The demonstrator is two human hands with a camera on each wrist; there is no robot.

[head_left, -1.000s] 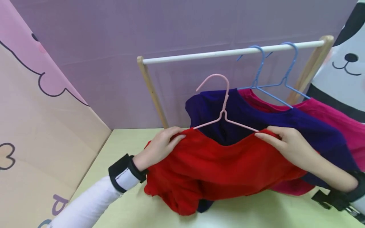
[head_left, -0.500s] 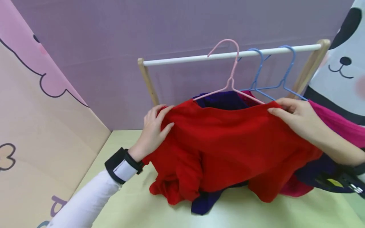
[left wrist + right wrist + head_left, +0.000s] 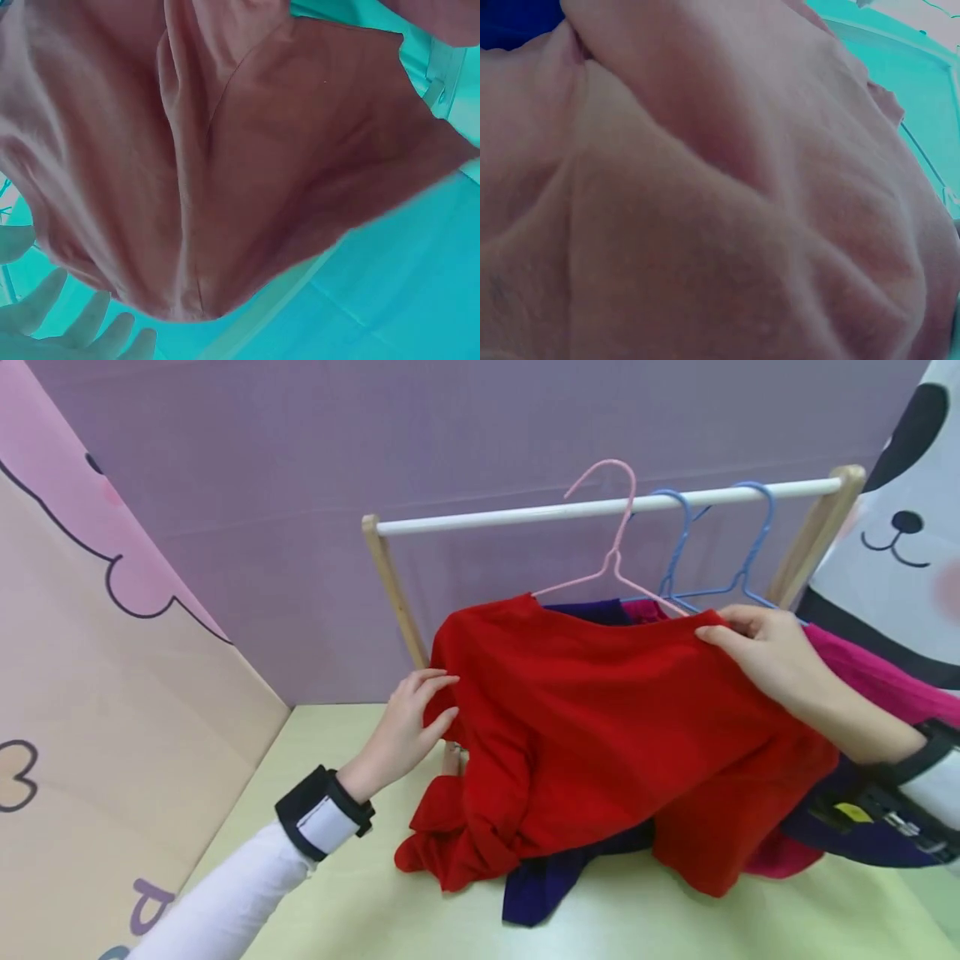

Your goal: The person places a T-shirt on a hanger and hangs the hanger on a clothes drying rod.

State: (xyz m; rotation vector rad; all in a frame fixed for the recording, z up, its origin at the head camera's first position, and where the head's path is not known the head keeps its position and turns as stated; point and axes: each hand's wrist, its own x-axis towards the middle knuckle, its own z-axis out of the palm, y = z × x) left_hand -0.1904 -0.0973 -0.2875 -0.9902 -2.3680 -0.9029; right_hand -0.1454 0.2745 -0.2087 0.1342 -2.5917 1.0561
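A red shirt [image 3: 600, 718] hangs from a pink hanger [image 3: 617, 553], which sits inside its neckline. My right hand [image 3: 780, 660] pinches the shirt's right shoulder, with the hanger's arm reaching to it. At the shirt's left sleeve, my left hand [image 3: 405, 727] has its fingers loosely extended. The left wrist view shows those fingers [image 3: 90, 319] spread beside the fabric, gripping nothing. The hanger's hook stands above and in front of the white rod [image 3: 510, 517]; whether it touches the rod, I cannot tell. Cloth [image 3: 705, 225] fills most of the right wrist view and hides the right fingers.
Two blue hangers hang on the rod's right part, carrying a dark purple shirt [image 3: 540, 893] and a magenta shirt [image 3: 885, 668] behind the red one. Wooden posts [image 3: 817, 539] hold up the rod. A pale yellow table [image 3: 322, 760] meets printed side panels.
The pink hanger and red shirt have risen from below the rod to its height. My left hand has let go of the shirt's left shoulder and dropped beside the sleeve. The right hand has kept its grip.
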